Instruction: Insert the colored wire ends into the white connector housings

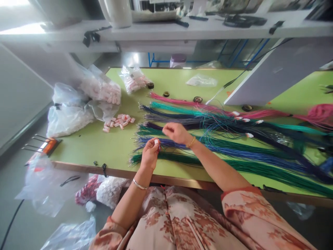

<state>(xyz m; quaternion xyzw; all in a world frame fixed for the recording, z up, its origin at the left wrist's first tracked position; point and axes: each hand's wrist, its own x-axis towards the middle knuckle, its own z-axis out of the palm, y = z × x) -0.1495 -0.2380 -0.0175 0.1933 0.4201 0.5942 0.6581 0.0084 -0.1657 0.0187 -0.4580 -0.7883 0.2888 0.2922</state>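
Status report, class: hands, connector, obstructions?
Left hand pinching white connector. Right hand near wire bundles, grip unclear. Possible snag: stray wires across the bundles.

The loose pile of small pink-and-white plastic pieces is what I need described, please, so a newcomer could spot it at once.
On the green tabletop, look left of the long coloured wire bundles. The loose pile lies there uncovered, whereas similar pieces beyond it sit in clear plastic bags.

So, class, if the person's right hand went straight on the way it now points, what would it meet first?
The right hand would probably meet the dark purple wires just ahead of it, though its height is unclear and it might pass over them.
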